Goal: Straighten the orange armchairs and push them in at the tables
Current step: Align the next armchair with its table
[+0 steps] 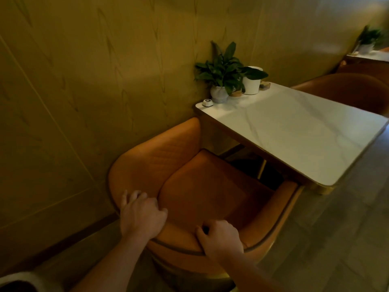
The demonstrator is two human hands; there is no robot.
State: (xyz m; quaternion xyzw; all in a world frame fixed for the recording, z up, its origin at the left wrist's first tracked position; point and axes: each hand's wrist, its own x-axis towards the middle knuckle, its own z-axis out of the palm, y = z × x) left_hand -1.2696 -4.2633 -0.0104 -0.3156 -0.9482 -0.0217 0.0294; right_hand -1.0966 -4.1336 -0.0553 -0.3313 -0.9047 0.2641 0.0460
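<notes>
An orange armchair stands below me with its open front facing a white marble-top table. The seat's front edge reaches under the table's near side. My left hand grips the top rim of the chair's curved back on the left. My right hand grips the same rim further right, fingers curled over the edge. A second orange armchair sits on the table's far side, its rounded back showing.
A wood-panelled wall runs close along the chair's left side. On the table by the wall stand a potted plant, a white pot and a small call button. Grey floor lies to the right. Another table with a plant is far right.
</notes>
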